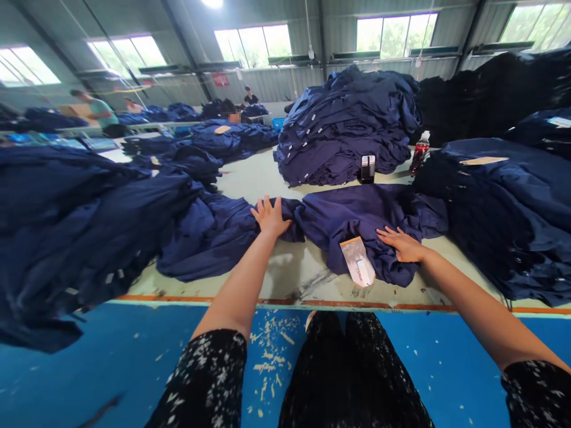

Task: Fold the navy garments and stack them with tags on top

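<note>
paper tag [357, 261] on navy cloth [366, 214], print unreadable

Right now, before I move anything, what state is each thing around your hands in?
Left hand: open, fingers spread, on the navy cloth.
Right hand: open, flat on the navy cloth.
Navy cloth: bunched, lying loose on the table.
Paper slip: lying partly under the navy cloth.
Red bottle: upright, capped.
Navy garment stack: heaped high, white tags along its edge.
</note>
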Demonstrator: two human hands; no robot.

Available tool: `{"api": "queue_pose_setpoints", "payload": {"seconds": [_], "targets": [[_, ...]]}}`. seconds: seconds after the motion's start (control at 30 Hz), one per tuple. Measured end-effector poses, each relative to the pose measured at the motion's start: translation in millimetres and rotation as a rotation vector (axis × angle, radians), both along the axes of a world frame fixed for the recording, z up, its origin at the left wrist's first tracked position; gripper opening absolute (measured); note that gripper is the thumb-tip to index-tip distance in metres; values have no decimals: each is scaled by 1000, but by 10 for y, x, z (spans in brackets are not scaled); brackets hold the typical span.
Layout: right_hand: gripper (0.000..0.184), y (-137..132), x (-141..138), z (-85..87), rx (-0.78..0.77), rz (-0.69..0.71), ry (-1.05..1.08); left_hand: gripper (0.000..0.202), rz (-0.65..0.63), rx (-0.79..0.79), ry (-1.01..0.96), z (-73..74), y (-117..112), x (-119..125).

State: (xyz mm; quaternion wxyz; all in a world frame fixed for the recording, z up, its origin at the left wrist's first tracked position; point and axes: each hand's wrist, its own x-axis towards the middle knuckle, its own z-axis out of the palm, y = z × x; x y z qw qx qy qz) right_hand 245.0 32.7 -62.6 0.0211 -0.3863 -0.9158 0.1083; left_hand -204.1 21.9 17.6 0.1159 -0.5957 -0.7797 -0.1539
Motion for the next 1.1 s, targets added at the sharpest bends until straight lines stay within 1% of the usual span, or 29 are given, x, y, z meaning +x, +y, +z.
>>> {"api": "queue_pose_setpoints", "payload": {"seconds": [0.03,0.07,0.1,0.13,0.17,0.23,0.3,0.33,0.37,0.43,0.47,0.5,0.53,0.57,0.6,0.67,0.73,0.8,0.83,0.87,0.93,0.97,1.0,1.07,1.1], "targets": [[99,5,2,-21,1,-1,6,96,-14,-74,26,-12,40,-73],[98,10,-3,-36,1,-5,10,105,-39,-153,45,-27,85,-119],[98,14,-11,-46,1,-9,13,108,-71,-226,58,-41,132,-140],[97,18,-18,-52,2,-13,17,106,-103,-284,71,-51,179,-140],[97,20,-23,-55,4,-15,22,100,-137,-326,87,-51,224,-126],[96,24,-22,-56,5,-15,37,79,-211,-355,151,2,297,-85],[96,29,-12,-57,3,-13,50,51,-279,-305,255,157,335,-84],[96,31,-7,-58,2,-12,54,38,-303,-246,313,270,339,-112],[96,32,-3,-61,2,-11,57,30,-320,-182,365,398,331,-162],[94,29,-8,-67,8,-12,62,30,-343,-36,453,653,287,-316],[93,25,-17,-69,11,-15,65,32,-351,-13,472,754,255,-405],[91,19,-30,-70,16,-20,69,34,-355,-9,483,824,219,-490],[89,13,-46,-66,21,-26,76,32,-334,-49,477,858,184,-562],[87,8,-62,-57,26,-33,85,27,-294,-109,459,854,153,-612],[86,6,-78,-42,31,-38,95,21,-242,-174,437,818,129,-635],[82,15,-105,10,46,-44,118,11,-142,-274,396,686,107,-587],[74,39,-129,84,80,-43,162,13,-118,-276,393,540,119,-422],[58,67,-159,160,126,-51,224,22,-173,-240,390,422,148,-176],[49,76,-179,188,155,-67,246,27,-229,-217,375,369,160,-38],[44,76,-200,206,189,-93,252,31,-312,-197,343,312,165,99],[42,48,-234,207,262,-177,202,40,-485,-184,252,169,138,338],[43,19,-240,192,286,-231,152,45,-548,-209,210,78,101,427],[47,-18,-235,172,290,-281,96,53,-568,-254,181,-22,48,490],[56,-99,-191,139,236,-348,-3,71,-519,-392,148,-219,-91,536],[58,-134,-156,137,196,-357,-32,75,-486,-441,150,-297,-165,526]]}}
